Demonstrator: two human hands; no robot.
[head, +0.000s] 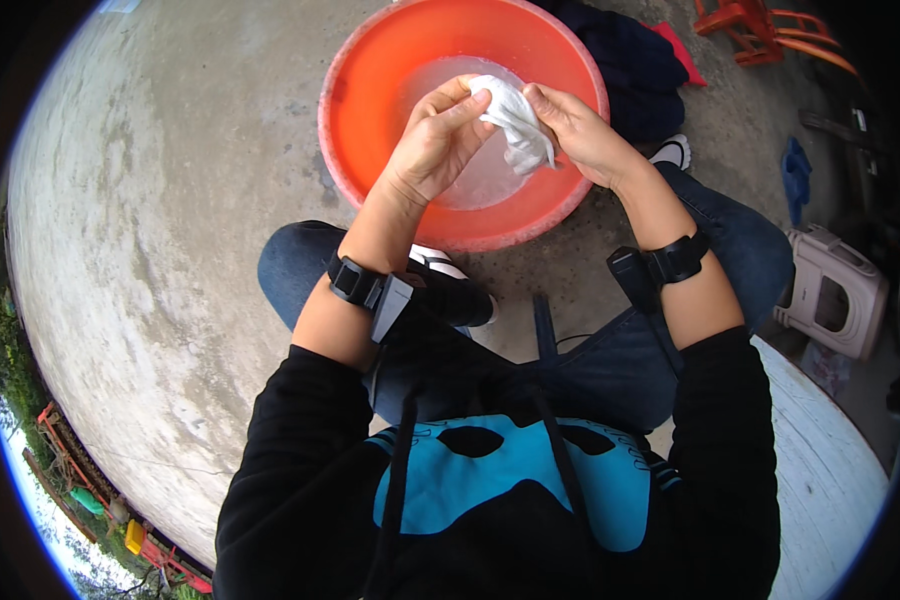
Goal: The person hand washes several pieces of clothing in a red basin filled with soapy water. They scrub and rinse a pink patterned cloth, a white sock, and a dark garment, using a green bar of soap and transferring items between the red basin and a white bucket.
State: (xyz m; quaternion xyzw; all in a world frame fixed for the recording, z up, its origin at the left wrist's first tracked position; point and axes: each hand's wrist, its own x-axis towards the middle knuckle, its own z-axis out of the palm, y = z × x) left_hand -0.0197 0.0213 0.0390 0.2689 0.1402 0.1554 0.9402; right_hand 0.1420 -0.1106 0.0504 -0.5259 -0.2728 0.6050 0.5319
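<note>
A crumpled white cloth [516,124] hangs between my two hands, above a large orange plastic basin [367,97]. My left hand [442,139] pinches its upper left part between thumb and fingers. At the cloth's right side is my right hand [581,135], thumb up and fingers partly hidden behind the fabric; it appears to hold that edge. Cloudy water [487,184] lies in the bottom of the basin, below the cloth.
Dark clothing [630,67] lies beside the basin, against its right side. Farther right are an orange plastic chair [757,34], a blue slipper [796,180] and a beige plastic pet carrier [840,292]. My knees flank the near side of the basin on the concrete floor [172,187].
</note>
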